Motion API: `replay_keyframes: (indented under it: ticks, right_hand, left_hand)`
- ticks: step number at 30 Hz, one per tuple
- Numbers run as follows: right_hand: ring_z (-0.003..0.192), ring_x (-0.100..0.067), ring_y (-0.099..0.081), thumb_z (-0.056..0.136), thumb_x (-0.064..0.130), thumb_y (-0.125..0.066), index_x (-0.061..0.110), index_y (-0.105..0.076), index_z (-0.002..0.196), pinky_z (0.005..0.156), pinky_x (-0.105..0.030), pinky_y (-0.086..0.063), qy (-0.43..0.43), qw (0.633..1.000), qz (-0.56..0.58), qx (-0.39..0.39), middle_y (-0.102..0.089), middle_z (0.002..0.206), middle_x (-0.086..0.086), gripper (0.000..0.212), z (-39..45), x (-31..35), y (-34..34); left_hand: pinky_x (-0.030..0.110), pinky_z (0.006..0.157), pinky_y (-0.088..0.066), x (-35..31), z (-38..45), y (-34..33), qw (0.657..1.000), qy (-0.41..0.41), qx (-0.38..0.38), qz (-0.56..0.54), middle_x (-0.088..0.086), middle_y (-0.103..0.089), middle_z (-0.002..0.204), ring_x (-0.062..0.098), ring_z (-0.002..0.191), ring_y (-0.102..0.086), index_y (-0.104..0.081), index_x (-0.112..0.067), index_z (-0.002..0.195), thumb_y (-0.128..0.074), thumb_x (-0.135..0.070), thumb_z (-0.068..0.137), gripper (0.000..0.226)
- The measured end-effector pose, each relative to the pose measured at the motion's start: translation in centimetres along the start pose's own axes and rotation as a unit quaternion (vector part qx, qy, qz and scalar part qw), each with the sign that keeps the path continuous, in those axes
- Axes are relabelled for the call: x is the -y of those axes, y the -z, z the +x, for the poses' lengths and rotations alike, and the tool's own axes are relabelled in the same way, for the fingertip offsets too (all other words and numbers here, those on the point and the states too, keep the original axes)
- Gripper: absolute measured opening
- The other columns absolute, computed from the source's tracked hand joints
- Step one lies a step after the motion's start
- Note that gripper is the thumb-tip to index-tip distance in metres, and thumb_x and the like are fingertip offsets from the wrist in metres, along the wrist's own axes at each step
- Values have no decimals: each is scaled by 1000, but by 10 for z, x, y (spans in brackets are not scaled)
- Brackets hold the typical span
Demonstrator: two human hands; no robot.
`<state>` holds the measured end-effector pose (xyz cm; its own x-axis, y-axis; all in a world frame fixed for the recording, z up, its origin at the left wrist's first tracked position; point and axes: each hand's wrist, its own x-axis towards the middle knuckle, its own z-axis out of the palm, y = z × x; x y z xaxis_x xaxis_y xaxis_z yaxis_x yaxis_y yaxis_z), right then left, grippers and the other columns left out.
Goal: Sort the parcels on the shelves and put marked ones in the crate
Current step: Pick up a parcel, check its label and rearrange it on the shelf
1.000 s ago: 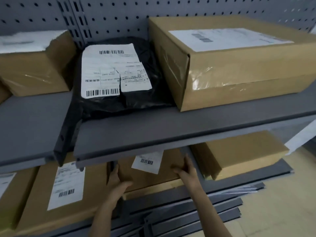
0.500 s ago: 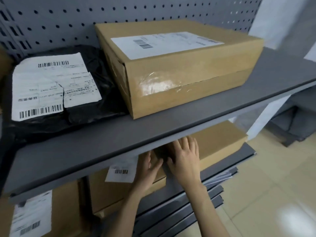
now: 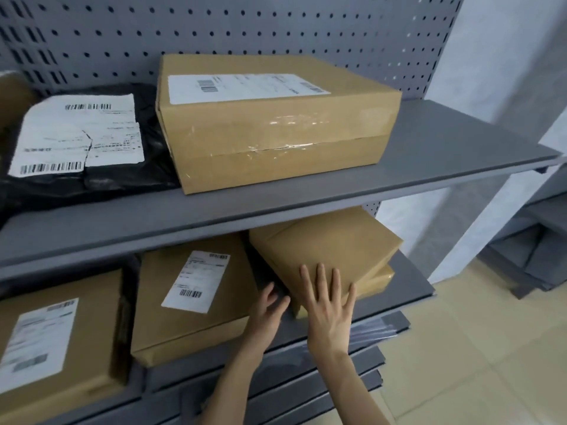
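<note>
On the lower shelf [image 3: 408, 289], a plain brown parcel [image 3: 328, 243] with no label showing lies at the right end, tilted on another box. My right hand [image 3: 328, 305] rests flat on its near corner, fingers spread. My left hand [image 3: 268, 311] is open in the gap left of that parcel, fingers curled toward its side. A labelled cardboard parcel [image 3: 190, 296] sits left of the gap, and another labelled box [image 3: 58, 332] is farther left. The upper shelf carries a large taped box [image 3: 276, 130] and a black bag parcel [image 3: 82, 139] with white labels.
A grey pegboard back panel [image 3: 276, 26] stands behind the upper shelf [image 3: 429, 154]. Flat grey shelf boards [image 3: 377, 348] are stacked below the lower shelf. Beige floor tiles [image 3: 475, 363] lie to the right, with more grey shelving [image 3: 534, 256] at the far right. No crate is in view.
The view has swung right and back. Both hands left the labelled box and moved right; my right hand now lies flat on the plain parcel, my left hand beside it.
</note>
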<state>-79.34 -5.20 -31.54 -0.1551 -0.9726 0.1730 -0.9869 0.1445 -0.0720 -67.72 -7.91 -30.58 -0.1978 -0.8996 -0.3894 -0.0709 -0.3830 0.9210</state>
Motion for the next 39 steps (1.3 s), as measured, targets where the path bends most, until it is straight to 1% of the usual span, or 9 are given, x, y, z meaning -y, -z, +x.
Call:
replay_keyframes:
  ticks: [7, 10, 14, 16, 25, 28, 31, 34, 39]
  right_hand:
    - [122, -37, -54, 27, 11, -91, 18, -37, 138, 82, -57, -50, 43, 998, 48, 1, -57, 134, -12, 124, -32, -46, 2]
    - [120, -32, -57, 29, 13, -91, 19, -40, 136, 83, -52, -51, 67, 995, 70, -7, -60, 131, -9, 119, -43, -62, 1]
    - [125, -29, -51, 34, 21, -90, 22, -41, 137, 86, -49, -52, 84, 993, 86, -9, -60, 131, -5, 114, -57, -83, 1]
    - [126, -28, -47, 35, 25, -89, 23, -44, 135, 89, -51, -51, 95, 992, 81, -20, -61, 129, -5, 110, -58, -89, 8]
    - [117, -39, -45, 40, 23, -89, 27, -37, 141, 91, -56, -47, 87, 985, 72, -131, -51, 127, -16, 114, -53, -100, 28]
    - [115, -38, -43, 44, 26, -87, 28, -34, 142, 88, -52, -48, 84, 975, 116, -170, -50, 125, -17, 111, -53, -101, 43]
    - [115, -36, -40, 53, 36, -81, 25, -32, 142, 88, -50, -49, 86, 957, 195, -196, -49, 125, -16, 103, -56, -109, 62]
    - [114, -29, -35, 58, 38, -72, 29, -30, 142, 79, -44, -51, 75, 929, 309, -189, -45, 126, -8, 95, -68, -120, 84]
    - [112, -11, -48, 58, 45, -73, 49, -24, 140, 84, -30, -49, 50, 844, 529, -76, -39, 120, 14, 95, -87, -155, 107]
  left_hand:
    - [45, 103, -39, 21, -23, -57, 951, 105, -28, -290, 14, -40, 145, 34, 130, -42, -21, -25, 147, -54, -21, 93, 63]
    - [43, 106, -37, 32, -31, -79, 927, 128, -22, -352, 11, -44, 143, 29, 133, -40, -32, -19, 145, -59, -30, 87, 66]
    - [42, 101, -41, 32, -38, -101, 917, 113, -14, -381, 11, -63, 109, 25, 111, -56, -63, -9, 114, -64, -37, 77, 46]
    - [45, 105, -38, 32, -41, -110, 915, 123, -25, -383, 16, -62, 114, 29, 112, -55, -63, -8, 105, -59, -41, 84, 39]
    - [40, 86, -51, 16, -62, -113, 929, 41, -71, -361, 14, -67, 94, 27, 90, -64, -60, -11, 108, -50, -53, 83, 50]
    - [35, 70, -57, 9, -68, -108, 939, -2, -79, -335, 17, -66, 110, 33, 105, -62, -59, -15, 111, -45, -59, 76, 57]
    - [40, 88, -49, 2, -74, -106, 937, -30, -102, -334, 19, -64, 109, 35, 109, -59, -58, -10, 117, -47, -59, 78, 63]
    - [45, 104, -40, 5, -82, -107, 933, -55, -127, -332, 16, -62, 119, 32, 114, -57, -54, -8, 127, -50, -38, 92, 46]
    - [41, 95, -43, 28, -98, -116, 927, -40, -185, -324, 8, -55, 124, 27, 117, -52, -42, -23, 137, -57, -31, 89, 51]
